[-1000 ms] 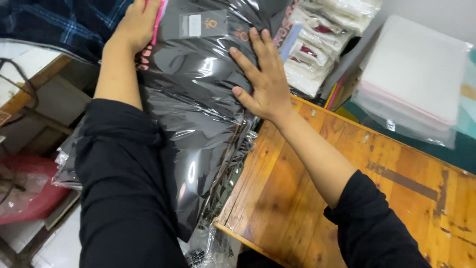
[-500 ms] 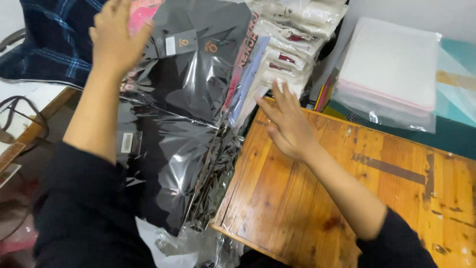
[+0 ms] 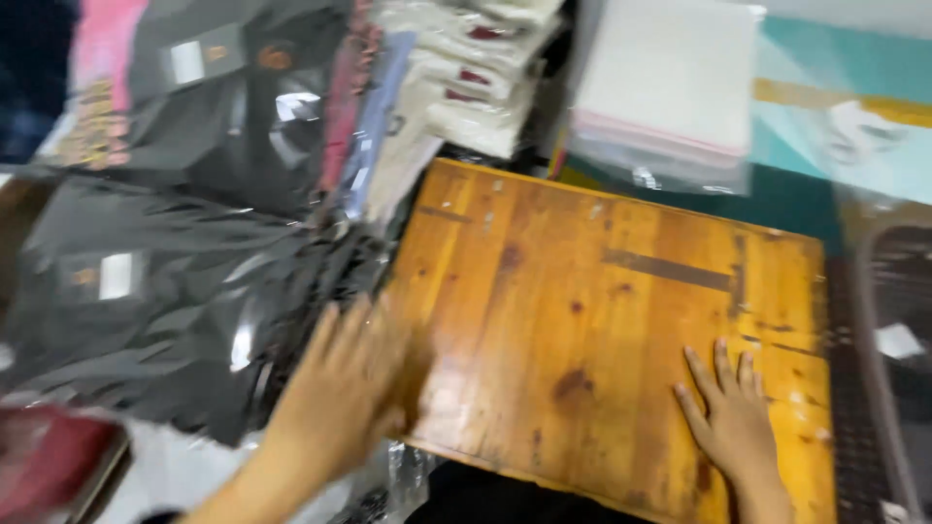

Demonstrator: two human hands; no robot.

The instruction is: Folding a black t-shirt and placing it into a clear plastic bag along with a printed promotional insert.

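Note:
My left hand point(image 3: 345, 388) is open and blurred, lying over the left edge of the wooden board point(image 3: 602, 320), beside a pile of dark garments in clear plastic bags point(image 3: 165, 301). My right hand point(image 3: 733, 417) rests flat on the board near its front right corner, fingers spread, holding nothing. More bagged dark garments point(image 3: 233, 107) lie further back on the left, with a pink one point(image 3: 97, 58) at the far left.
Bagged light-coloured garments point(image 3: 476, 78) are stacked behind the board. A pile of clear bags with white and pink contents point(image 3: 670, 87) sits at the back right. A dark basket point(image 3: 893, 330) stands right of the board. A red item point(image 3: 49, 456) lies at lower left.
Both hands came off the bagged garments and moved down toward me; the left now lies at the board's left edge, the right flat on the board's right part. The view shifted right.

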